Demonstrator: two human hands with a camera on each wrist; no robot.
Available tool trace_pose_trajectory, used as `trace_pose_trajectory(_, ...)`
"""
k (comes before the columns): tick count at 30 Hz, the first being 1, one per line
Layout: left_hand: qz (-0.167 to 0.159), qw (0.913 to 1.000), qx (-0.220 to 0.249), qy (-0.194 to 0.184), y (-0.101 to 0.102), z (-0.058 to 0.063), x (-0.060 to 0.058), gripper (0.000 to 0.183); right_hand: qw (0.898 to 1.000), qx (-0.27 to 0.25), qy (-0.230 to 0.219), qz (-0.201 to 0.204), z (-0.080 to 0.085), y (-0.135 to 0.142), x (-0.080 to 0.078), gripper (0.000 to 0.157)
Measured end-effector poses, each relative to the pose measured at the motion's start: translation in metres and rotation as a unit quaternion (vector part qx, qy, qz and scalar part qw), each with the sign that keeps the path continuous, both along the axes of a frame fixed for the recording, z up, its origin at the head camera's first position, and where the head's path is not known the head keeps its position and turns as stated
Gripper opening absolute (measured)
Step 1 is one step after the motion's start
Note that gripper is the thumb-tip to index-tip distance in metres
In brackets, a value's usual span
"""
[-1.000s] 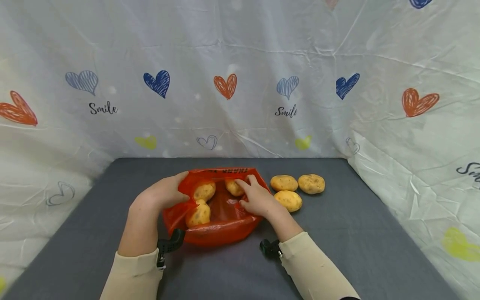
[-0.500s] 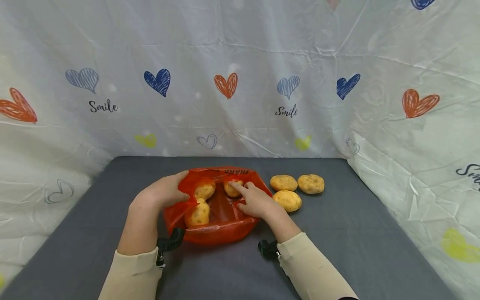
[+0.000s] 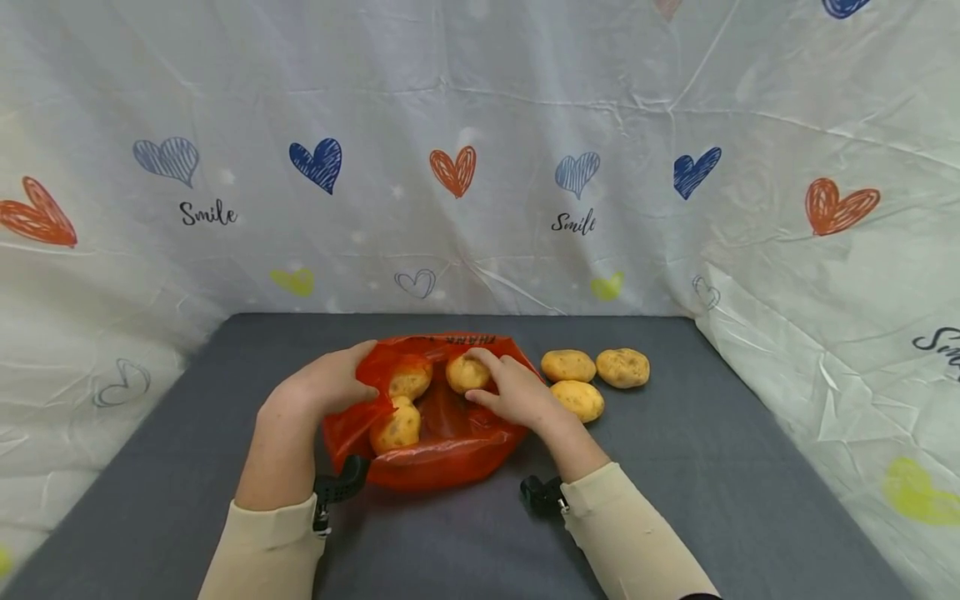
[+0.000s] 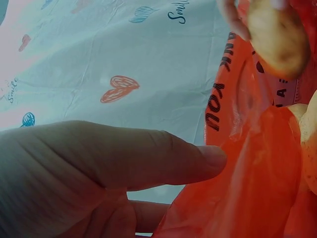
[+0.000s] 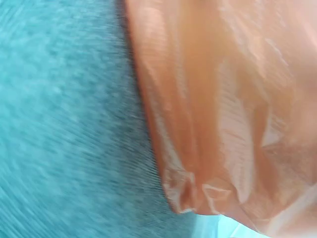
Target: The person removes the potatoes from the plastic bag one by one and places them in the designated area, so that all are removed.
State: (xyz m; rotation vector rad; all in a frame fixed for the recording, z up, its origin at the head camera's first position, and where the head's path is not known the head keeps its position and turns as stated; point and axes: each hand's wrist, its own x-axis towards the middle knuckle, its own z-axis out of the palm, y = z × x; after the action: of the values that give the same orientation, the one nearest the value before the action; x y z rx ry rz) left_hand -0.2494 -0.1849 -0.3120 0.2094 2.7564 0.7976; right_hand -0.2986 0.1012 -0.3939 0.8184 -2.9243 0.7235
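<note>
Right hand (image 3: 519,390) has closed round a potato (image 3: 463,375)

I see it inside the red bag (image 3: 442,475), whose left side the left hand (image 3: 324,385) pinches; I'd keep the bag wide and steady so nothing snags.

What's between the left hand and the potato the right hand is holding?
The head view shows a side of the red bag, then another potato inside it.

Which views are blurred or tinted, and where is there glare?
Head view: mostly sharp, glossy highlights on the red bag; left wrist: bluish tint over the backdrop, upper potato blurred; right wrist: red bag soft with whitish sheen, tabletop tinted teal.
</note>
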Motion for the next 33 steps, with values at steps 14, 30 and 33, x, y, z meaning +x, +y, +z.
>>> trace_pose_trajectory(14,-0.008,0.9999,0.008,0.003,-0.001,0.001,0.001,0.081,0.996,-0.071,-0.053,-0.005,0.029,0.016,0.008,0.072)
trace_pose_trajectory(30,-0.003,1.0000,-0.005,0.001,-0.003,0.003,0.003,0.081,0.989,-0.133,-0.063,0.028,0.065,0.047,0.025,0.052)
trace_pose_trajectory(33,-0.002,1.0000,-0.005,0.001,-0.003,0.004,0.002,0.082,0.987,-0.147,-0.060,0.033,0.068,0.053,0.025,0.054)
